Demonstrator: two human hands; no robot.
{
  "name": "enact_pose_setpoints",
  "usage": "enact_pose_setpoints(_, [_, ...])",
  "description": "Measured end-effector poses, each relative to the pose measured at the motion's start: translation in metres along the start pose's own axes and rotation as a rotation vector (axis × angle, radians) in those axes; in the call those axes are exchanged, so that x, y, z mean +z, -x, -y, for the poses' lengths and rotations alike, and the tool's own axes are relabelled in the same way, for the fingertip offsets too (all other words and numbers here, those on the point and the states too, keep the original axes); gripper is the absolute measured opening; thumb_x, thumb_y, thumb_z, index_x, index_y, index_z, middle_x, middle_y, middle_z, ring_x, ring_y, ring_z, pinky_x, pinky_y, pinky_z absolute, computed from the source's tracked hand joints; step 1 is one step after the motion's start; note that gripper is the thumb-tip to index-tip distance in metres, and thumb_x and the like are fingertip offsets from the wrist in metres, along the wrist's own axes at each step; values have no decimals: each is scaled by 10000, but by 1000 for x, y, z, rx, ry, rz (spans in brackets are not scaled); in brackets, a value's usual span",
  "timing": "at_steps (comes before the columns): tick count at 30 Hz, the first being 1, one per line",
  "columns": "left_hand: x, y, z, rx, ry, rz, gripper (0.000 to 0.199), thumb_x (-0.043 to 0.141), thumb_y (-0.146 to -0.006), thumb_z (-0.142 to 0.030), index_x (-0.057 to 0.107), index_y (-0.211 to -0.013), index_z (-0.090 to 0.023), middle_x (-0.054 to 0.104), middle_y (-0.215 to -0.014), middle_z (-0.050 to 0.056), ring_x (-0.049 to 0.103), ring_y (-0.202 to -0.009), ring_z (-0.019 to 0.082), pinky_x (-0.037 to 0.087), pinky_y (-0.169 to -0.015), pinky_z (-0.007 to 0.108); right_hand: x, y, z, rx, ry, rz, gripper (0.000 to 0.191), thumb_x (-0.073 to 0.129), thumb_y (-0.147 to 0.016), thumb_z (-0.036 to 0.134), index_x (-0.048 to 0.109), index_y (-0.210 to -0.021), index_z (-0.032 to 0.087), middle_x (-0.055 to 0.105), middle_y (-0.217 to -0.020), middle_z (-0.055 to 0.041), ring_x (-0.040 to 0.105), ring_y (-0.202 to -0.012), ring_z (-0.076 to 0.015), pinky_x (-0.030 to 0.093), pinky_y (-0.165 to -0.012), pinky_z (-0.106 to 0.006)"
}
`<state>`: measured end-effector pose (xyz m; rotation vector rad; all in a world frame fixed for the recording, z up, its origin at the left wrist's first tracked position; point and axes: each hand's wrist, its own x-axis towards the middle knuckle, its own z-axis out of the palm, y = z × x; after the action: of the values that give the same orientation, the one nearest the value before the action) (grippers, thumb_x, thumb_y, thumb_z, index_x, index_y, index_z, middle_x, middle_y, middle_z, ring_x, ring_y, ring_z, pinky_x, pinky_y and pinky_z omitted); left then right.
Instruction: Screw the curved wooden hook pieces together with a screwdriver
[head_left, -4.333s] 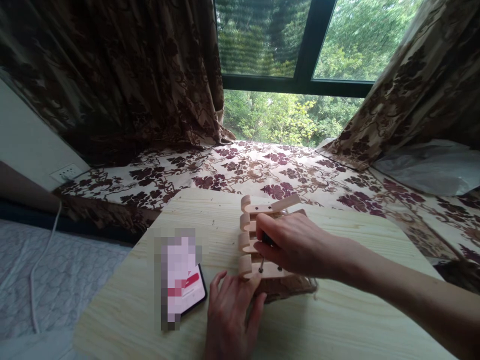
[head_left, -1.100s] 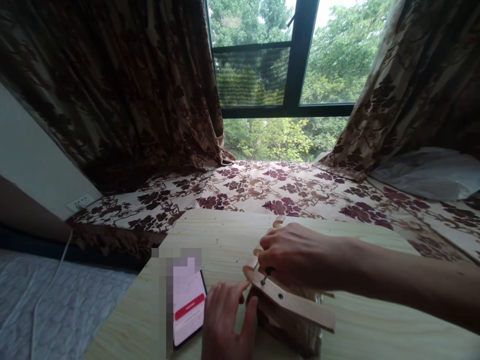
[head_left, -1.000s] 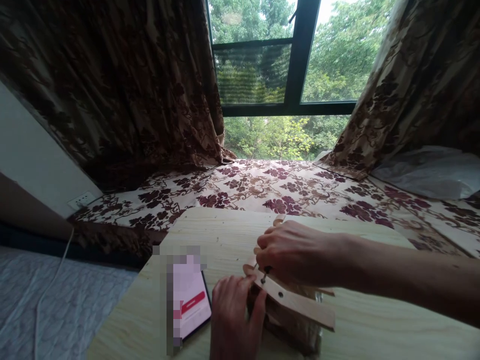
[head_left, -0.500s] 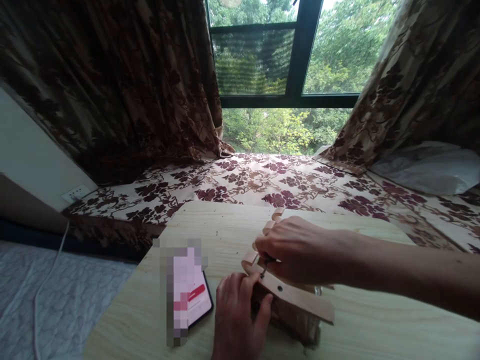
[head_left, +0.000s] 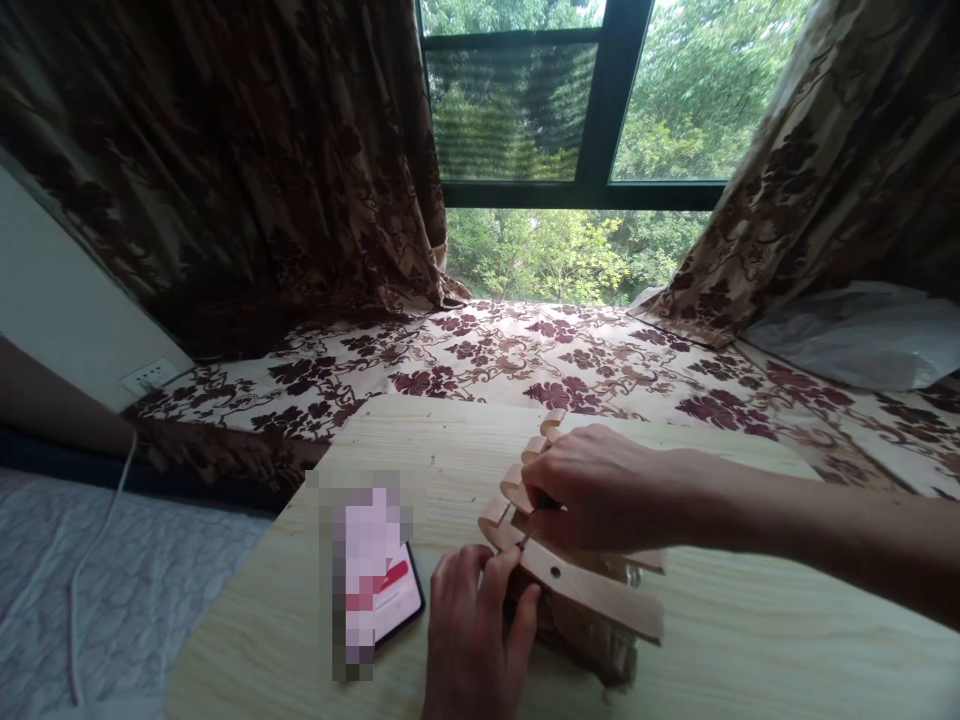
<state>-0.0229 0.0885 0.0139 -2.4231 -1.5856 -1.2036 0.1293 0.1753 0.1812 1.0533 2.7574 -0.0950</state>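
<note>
A wooden piece with curled ends (head_left: 600,590) rests on the pale wooden table (head_left: 390,450), with a dark round hole or screw in its near slat. My left hand (head_left: 480,620) is closed on the near slat, fingertips beside a small metal tip. Above the slats, my right hand (head_left: 581,485) is closed round a small dark-handled tool (head_left: 527,535) with a thin metal shaft, mostly hidden by the fingers. Under the slats, something clear and brownish (head_left: 619,655) shows. Left of my left hand lies a phone (head_left: 397,600), partly pixelated.
Several small dark bits (head_left: 433,459) lie on the table's far left part. Behind it are a flowered cover (head_left: 510,350), curtains (head_left: 337,180) and a window. A white cable (head_left: 73,600) hangs at the left; a plastic bag (head_left: 862,335) lies at the right.
My right hand has shifted slightly right, and the tool's shaft leans differently. The wooden piece has moved a little left and up in view. My left hand stays on the slat.
</note>
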Motion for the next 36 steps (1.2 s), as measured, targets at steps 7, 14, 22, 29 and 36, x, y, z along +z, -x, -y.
enact_pose_setpoints(7, [0, -4, -1, 34, -17, -54, 212, 548, -863, -163, 530, -1068, -212, 558, -849, 34, 549, -795, 204, 465, -782, 411, -11, 7, 6, -215, 17, 44, 132, 517, -822, 122, 639, -858, 157, 664, -748, -61, 568, -626, -142, 298, -533, -271])
enact_pose_setpoints(14, [4, -2, 3, 28, 36, -69, 202, 538, -861, -114, 539, -1040, -209, 555, -851, 33, 546, -790, 185, 471, -726, 346, -11, -3, 12, -241, 120, 55, 130, 528, -816, 86, 648, -814, 134, 653, -723, -78, 568, -624, -158, 346, -576, -291])
enact_pose_setpoints(22, [4, 1, 5, 24, 44, -79, 207, 503, -869, -97, 529, -1040, -211, 563, -859, 43, 546, -789, 194, 465, -707, 350, -6, -5, 4, 3, 8, 43, 118, 575, -759, 228, 672, -775, 163, 672, -733, -71, 535, -572, -148, 252, -478, -279])
enact_pose_setpoints(29, [-1, 1, 5, 99, -47, -64, 287, 533, -854, -122, 530, -1131, -199, 562, -882, 54, 556, -788, 196, 480, -707, 356, -6, 4, 18, -231, 101, -60, 147, 500, -846, 96, 634, -822, 151, 670, -770, -63, 586, -692, -179, 350, -581, -304])
enact_pose_setpoints(36, [0, 0, 5, 90, -42, -97, 252, 487, -878, -147, 542, -1113, -221, 557, -864, 40, 566, -766, 179, 482, -685, 313, -12, -2, 17, -195, 140, 30, 105, 537, -812, 115, 639, -793, 130, 662, -722, -76, 584, -638, -171, 339, -558, -299])
